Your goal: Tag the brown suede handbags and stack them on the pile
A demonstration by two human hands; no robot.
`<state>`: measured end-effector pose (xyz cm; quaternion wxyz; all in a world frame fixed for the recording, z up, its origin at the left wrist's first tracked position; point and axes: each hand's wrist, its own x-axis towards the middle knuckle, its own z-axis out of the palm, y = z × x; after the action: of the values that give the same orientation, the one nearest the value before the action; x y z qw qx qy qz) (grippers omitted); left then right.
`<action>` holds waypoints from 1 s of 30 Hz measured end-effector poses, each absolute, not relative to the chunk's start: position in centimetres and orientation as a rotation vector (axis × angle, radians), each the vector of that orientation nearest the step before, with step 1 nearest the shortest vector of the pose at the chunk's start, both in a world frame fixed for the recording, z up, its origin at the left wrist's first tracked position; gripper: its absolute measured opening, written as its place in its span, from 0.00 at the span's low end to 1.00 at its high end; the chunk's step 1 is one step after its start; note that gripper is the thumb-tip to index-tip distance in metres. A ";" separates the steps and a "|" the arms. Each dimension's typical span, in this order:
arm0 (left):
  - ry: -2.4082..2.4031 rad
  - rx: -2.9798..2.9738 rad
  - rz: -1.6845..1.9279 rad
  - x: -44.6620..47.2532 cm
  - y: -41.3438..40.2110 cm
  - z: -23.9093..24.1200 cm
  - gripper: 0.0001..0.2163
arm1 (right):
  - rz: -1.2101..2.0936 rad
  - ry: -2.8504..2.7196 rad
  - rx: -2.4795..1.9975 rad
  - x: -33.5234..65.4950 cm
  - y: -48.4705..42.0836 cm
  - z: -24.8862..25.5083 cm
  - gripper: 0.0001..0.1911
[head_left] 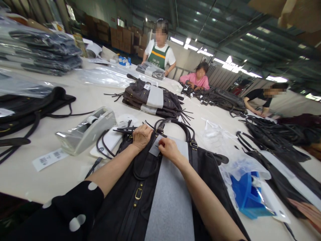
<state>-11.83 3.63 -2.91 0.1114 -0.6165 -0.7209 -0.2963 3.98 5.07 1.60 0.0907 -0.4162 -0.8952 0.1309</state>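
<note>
A black handbag (120, 204) with brass buckles lies in front of me, its looped handles (184, 123) pointing away. Down its middle runs a wide grey paper band (173, 201). My left hand (142, 136) is closed on the bag's top edge, beside the left foot of the handle; its fingertips are partly hidden. Between thumb and fingers, my right hand (170, 151) pinches a small grey hang tag (154, 147) that lies over the bag close to that handle foot.
A clear tape dispenser (86, 130) and a barcode label (50, 159) lie to the left, a blue dispenser (248, 194) to the right. Banded bags (152, 97) are stacked ahead. Plastic-wrapped bags (45, 50) are piled at left. Several people work around the table (82, 100).
</note>
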 end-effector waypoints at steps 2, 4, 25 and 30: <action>-2.102 -1.784 -0.859 -11.7 3.5 -2.6 0.11 | 0.521 -2.493 -1.248 4.3 5.3 0.4 0.10; -2.078 -1.747 -0.874 -11.7 3.3 -2.2 0.10 | 0.614 -2.337 -1.235 4.5 5.3 -0.5 0.09; -2.139 -2.254 -1.888 -9.9 3.0 -2.2 0.06 | 1.139 -1.842 -0.957 5.5 6.5 -3.5 0.08; -2.167 -2.135 -2.019 -9.9 3.2 -2.4 0.07 | 1.131 -1.714 -0.949 5.1 6.5 -2.8 0.07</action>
<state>-9.94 3.24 -2.44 -0.2518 -0.5660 -0.5744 -0.5351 5.12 6.47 -2.83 0.4255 -0.3797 -0.6855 0.4525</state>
